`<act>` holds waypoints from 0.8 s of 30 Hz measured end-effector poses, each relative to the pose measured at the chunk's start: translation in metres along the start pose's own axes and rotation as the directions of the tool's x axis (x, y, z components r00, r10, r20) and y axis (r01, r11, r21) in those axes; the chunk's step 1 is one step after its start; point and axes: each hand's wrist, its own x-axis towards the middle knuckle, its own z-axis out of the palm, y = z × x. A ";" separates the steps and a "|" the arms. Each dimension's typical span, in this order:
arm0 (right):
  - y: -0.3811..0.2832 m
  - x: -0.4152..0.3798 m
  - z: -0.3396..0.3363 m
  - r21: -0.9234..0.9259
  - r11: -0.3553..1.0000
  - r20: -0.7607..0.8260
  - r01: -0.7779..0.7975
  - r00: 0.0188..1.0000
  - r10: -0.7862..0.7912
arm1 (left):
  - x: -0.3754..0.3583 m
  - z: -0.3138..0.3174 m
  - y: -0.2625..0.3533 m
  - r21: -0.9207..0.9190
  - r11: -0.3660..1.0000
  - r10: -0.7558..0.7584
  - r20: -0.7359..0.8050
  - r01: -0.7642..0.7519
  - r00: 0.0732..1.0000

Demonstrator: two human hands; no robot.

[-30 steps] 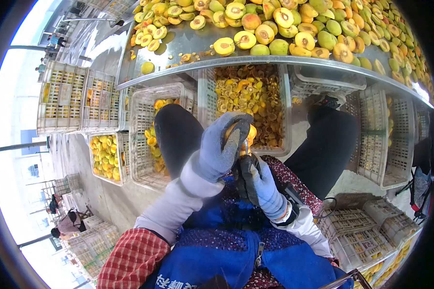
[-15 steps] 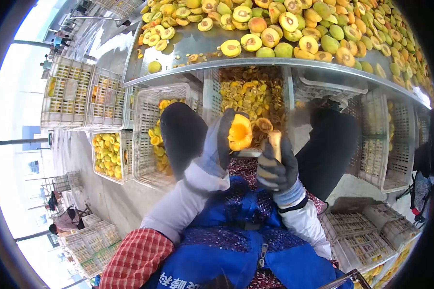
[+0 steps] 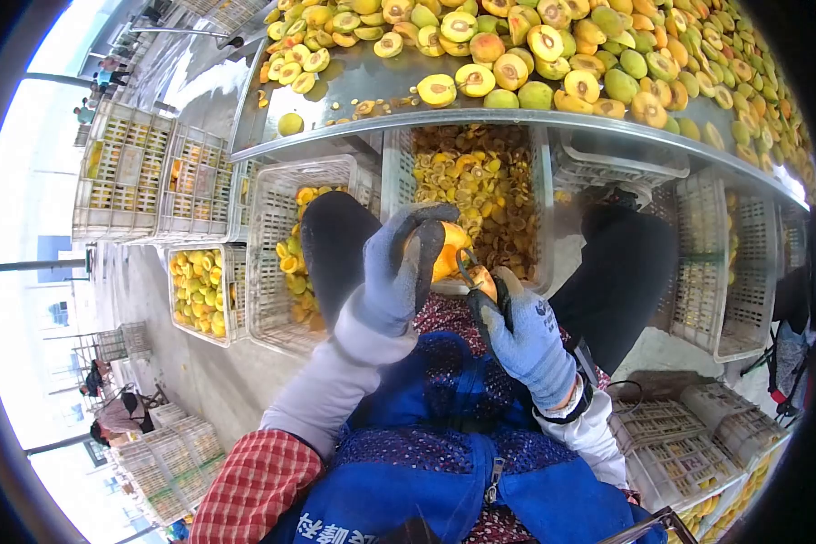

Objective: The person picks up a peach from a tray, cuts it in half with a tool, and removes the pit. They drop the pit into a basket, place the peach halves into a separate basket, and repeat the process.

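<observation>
My left hand (image 3: 399, 263), in a grey-blue work glove, is closed around a yellow peach half (image 3: 451, 251). A pitting tool (image 3: 483, 282) with a wooden handle and a curved metal loop is gripped in my gloved right hand (image 3: 528, 340). Its loop is right at the lower right side of the peach half. Both hands are close together above my lap. Beyond them, between my knees, stands a crate (image 3: 544, 195) of pits and fruit scraps.
Ahead, a metal table (image 3: 335, 86) carries a large heap of halved peaches (image 3: 621, 82). A crate with peach halves (image 3: 258, 281) stands by my left knee, another (image 3: 234, 304) farther left. Stacked crates (image 3: 122, 172) rise at the left; more crates (image 3: 675, 440) are at lower right.
The tool, held upright and apart with a pit-like piece at its tip, has come to the peach half. My right hand has turned back-up, and my left hand has tilted the half.
</observation>
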 end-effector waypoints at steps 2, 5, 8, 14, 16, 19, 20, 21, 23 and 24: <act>0.002 -0.002 -0.001 -0.027 1.000 0.000 0.004 1.000 -0.004 | 0.002 0.002 0.004 -0.020 1.000 0.019 0.050 -0.018 0.999; 0.009 -0.003 0.002 -0.013 1.000 -0.014 0.012 1.000 -0.013 | 0.005 0.004 -0.005 -0.097 0.994 0.059 0.056 -0.054 0.997; 0.008 -0.004 0.000 0.061 0.990 0.073 -0.123 0.990 0.119 | 0.008 0.005 -0.007 -0.055 0.991 0.126 0.099 -0.121 0.987; 0.029 -0.015 0.023 -0.043 0.983 0.210 -0.179 0.960 0.184 | 0.008 0.026 0.009 -0.303 0.953 0.038 0.180 0.019 0.983; 0.026 -0.008 0.016 -0.124 0.955 0.216 -0.269 0.932 0.291 | 0.012 0.032 0.002 -0.234 0.971 0.074 0.139 -0.040 0.988; 0.035 -0.014 0.008 -0.025 0.975 -0.043 -0.219 0.975 0.217 | 0.014 0.036 -0.001 -0.337 0.940 -0.029 0.090 0.058 0.996; 0.043 -0.020 0.007 0.083 0.938 0.011 -0.337 0.941 0.338 | 0.014 0.036 -0.004 -0.400 0.911 -0.088 0.041 0.097 0.995; 0.038 -0.021 0.004 0.082 0.938 0.010 -0.338 0.941 0.338 | 0.014 0.037 -0.009 -0.400 0.911 -0.088 0.042 0.097 0.995; 0.022 -0.021 -0.004 0.400 0.864 0.043 -0.306 0.948 0.316 | 0.012 0.037 -0.016 -0.395 0.914 -0.098 -0.001 0.089 0.995; 0.020 -0.021 -0.002 0.330 0.903 0.025 -0.275 0.959 0.283 | 0.011 0.038 -0.014 -0.442 0.891 -0.108 0.019 0.106 0.994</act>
